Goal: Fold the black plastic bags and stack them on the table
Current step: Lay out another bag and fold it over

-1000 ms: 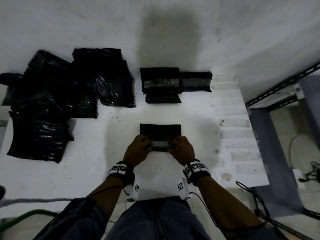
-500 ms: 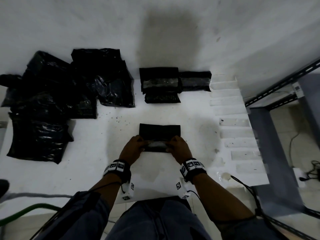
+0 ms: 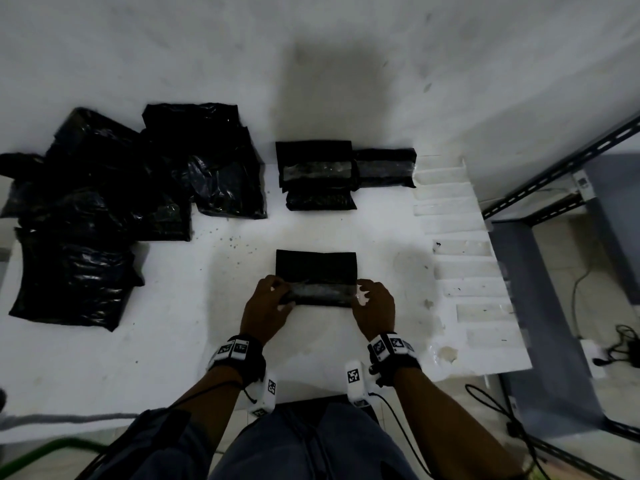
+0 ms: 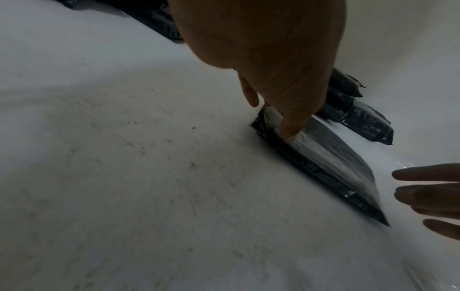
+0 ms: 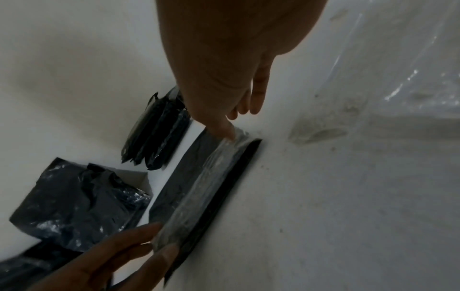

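Nearest me, my left hand [image 3: 265, 315] and right hand [image 3: 375, 311] sit at the two ends of a flat, rectangular folded black plastic bag [image 3: 317, 271] lying on the white tabletop [image 3: 173, 341]. My left fingers [image 4: 288, 135] are curled, thumb tip pressing the shiny near fold at its left end. My right fingers [image 5: 227, 128] pinch a clear shiny strip at the bag's right corner, the others hanging loosely extended. Beyond it, two stacks of folded black plastic bags [image 3: 317, 174] lie side by side against the white wall [image 3: 311, 64]. Far left sprawls a heap of crumpled, unfolded black plastic bags [image 3: 104, 209]. To the right, clear plastic strips [image 3: 464, 251] lie in a column.
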